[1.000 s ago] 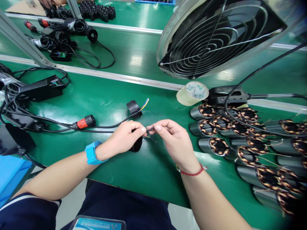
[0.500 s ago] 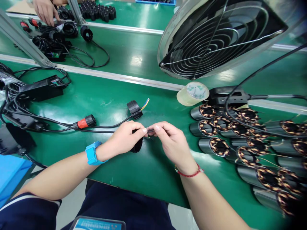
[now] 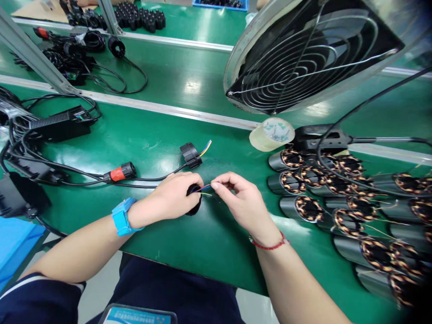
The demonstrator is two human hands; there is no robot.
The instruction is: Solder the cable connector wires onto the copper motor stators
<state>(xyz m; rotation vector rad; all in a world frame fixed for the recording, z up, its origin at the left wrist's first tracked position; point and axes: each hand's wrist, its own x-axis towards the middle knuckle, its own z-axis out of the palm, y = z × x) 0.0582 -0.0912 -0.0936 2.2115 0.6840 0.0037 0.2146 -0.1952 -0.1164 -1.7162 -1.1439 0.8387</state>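
Note:
My left hand [image 3: 175, 192] is wrapped round a black round cap [image 3: 194, 204] on the end of a cable, mostly covered by my fingers. Thin coloured wires come out of the cap toward the right; a yellow-green wire [image 3: 205, 194] sticks out by itself. Thumb and forefinger of my right hand [image 3: 236, 193] pinch the tips of the blue and dark wires [image 3: 204, 186]. Just behind my left hand lies a second black cap [image 3: 191, 155] with bare-ended wires [image 3: 206, 147] poking out of it.
A red-banded black connector [image 3: 122, 173] and black power boxes [image 3: 62, 123] with cables lie on the left. Copper-wound stators [image 3: 308, 208] stand in rows on the right. A tape roll [image 3: 272, 134] sits below a large fan [image 3: 303, 63]. A metal rail [image 3: 168, 110] crosses behind.
My left fingers have moved from the wire ends back onto the cap, exposing more wire. My right hand keeps its pinch. A co-worker's hand at the upper left has left the view.

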